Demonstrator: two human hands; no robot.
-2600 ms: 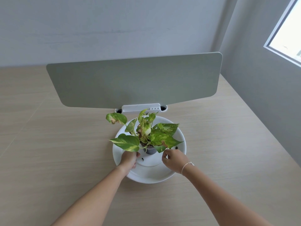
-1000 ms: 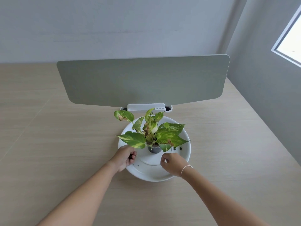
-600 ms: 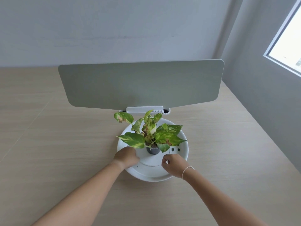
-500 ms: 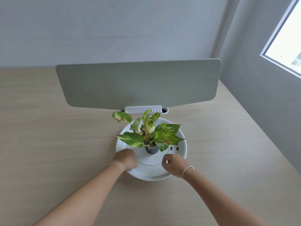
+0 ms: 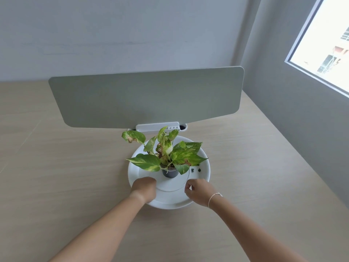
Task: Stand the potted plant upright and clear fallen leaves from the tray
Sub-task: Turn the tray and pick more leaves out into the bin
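- Potted plant [image 5: 166, 157] now stands upright on the tray [image 5: 204, 178], just beyond both hands.
- Left hand [image 5: 144, 190] has curled shut since a second ago — contents hidden.
- Right hand [image 5: 198, 191] pinches closed; leaf bits [image 5: 196, 169] remain just beyond it — clearing unfinished.

Potted plant [image 5: 166, 157] stands on tray [image 5: 204, 173], before the divider panel [image 5: 147, 99].

Both forearms reach forward from the near edge, converging. Left hand [image 5: 144, 188] is curled into a loose fist, knuckles up. Right hand [image 5: 197, 191] pinches thumb to fingertips [image 5: 187, 188], a thin band round its wrist, hands apart.
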